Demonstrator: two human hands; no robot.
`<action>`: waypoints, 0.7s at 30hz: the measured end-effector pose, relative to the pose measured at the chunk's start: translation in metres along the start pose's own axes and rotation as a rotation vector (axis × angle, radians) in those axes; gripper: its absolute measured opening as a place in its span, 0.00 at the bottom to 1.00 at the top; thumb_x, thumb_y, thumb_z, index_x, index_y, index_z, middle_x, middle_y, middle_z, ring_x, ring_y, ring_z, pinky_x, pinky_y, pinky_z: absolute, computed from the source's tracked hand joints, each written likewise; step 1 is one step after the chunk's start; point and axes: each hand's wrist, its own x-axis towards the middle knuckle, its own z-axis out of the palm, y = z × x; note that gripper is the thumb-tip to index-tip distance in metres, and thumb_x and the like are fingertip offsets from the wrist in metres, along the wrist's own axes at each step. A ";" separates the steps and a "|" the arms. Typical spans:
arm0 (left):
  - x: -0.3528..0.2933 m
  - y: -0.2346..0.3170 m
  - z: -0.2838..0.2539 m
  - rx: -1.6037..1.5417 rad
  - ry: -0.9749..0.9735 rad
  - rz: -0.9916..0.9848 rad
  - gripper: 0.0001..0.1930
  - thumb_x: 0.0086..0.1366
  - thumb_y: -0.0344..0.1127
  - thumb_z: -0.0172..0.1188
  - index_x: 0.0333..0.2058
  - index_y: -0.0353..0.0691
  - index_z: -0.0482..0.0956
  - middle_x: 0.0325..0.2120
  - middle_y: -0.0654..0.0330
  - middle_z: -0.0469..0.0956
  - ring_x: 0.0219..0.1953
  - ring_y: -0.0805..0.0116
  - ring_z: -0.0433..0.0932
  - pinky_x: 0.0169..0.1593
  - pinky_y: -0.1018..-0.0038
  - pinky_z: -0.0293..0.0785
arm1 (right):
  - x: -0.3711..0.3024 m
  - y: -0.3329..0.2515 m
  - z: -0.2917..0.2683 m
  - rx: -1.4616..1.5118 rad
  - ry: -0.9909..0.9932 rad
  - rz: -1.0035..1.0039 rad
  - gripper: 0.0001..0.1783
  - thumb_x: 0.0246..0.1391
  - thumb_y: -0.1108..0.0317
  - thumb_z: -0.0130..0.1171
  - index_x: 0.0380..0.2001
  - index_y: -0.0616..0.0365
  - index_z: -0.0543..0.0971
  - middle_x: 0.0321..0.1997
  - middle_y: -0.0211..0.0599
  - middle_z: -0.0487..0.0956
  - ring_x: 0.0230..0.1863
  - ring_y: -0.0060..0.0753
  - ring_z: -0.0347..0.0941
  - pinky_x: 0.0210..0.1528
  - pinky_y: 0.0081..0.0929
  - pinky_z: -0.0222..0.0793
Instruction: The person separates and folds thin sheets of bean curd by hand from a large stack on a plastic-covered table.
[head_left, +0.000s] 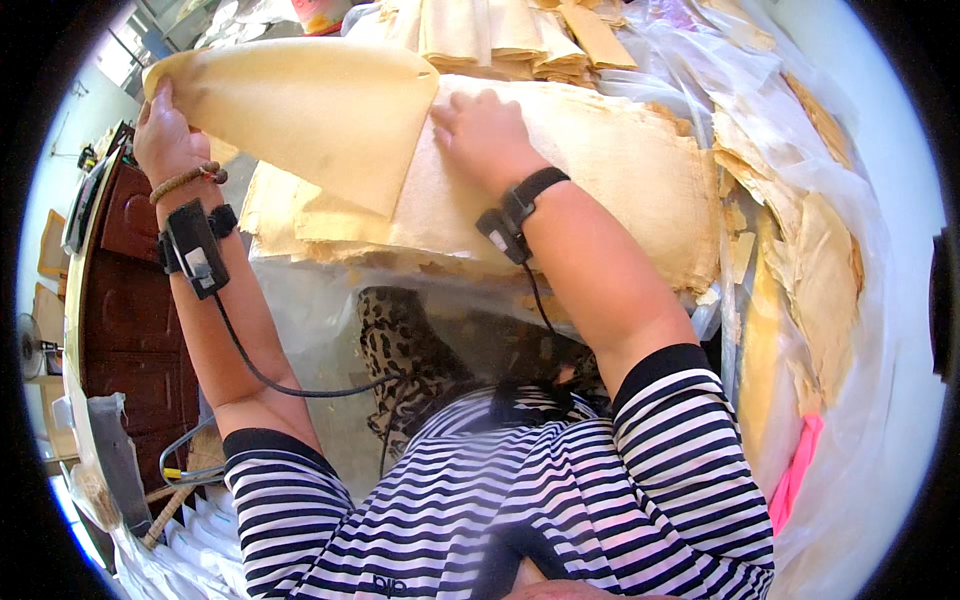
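Item one: tan sheet (300,100), thin and pliable, kind of material not certain to me. Location: on the pile's left half, far left end raised and curved, one pointed corner hanging toward the wearer.

Item two: pile (600,180) of like sheets, ragged at the edges, lying in front of the body.

Item three: left hand (172,140), which I log as closed, the fingers pinching the sheet's raised far left end.

Item four: right hand (490,135), fingers bent, tips down on the pile just beside the sheet's right edge. Whether they pinch anything I cannot tell.

Step in hand, in my judgement: lifting or turning the top sheet away from the pile. The next move, as I read it, calls for a firm left pinch and light right pressure, so that the layer beneath neither clings nor tears.

Surroundings: folded tan sheets (510,35) beyond the pile; torn tan pieces (825,270) and clear plastic (665,60) to the right; a pink strip (797,470) nearer.

Markings: small lettering on the striped shirt (500,470), left uncopied; a pale patch on the left wrist device (195,250), too small for me to read; none made out on the sheets.
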 end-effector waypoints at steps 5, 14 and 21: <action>-0.007 0.027 0.012 0.353 0.010 0.136 0.20 0.68 0.37 0.60 0.50 0.24 0.75 0.40 0.51 0.82 0.39 0.60 0.82 0.44 0.69 0.80 | 0.002 0.009 0.004 -0.060 0.039 0.067 0.23 0.66 0.49 0.43 0.57 0.43 0.75 0.56 0.30 0.75 0.60 0.37 0.65 0.56 0.46 0.62; 0.228 0.003 -0.199 0.623 -0.171 0.000 0.25 0.69 0.48 0.51 0.54 0.31 0.70 0.40 0.48 0.80 0.40 0.55 0.82 0.41 0.63 0.80 | 0.003 0.010 0.015 -0.084 0.102 0.080 0.23 0.65 0.46 0.45 0.57 0.41 0.75 0.55 0.30 0.74 0.59 0.37 0.66 0.54 0.46 0.65; 0.415 0.127 -0.373 0.783 -0.485 -0.248 0.34 0.70 0.60 0.45 0.59 0.33 0.63 0.46 0.42 0.77 0.46 0.48 0.80 0.44 0.55 0.79 | -0.013 0.013 0.007 0.033 0.213 0.051 0.24 0.64 0.47 0.46 0.57 0.42 0.75 0.54 0.31 0.74 0.58 0.40 0.67 0.55 0.46 0.65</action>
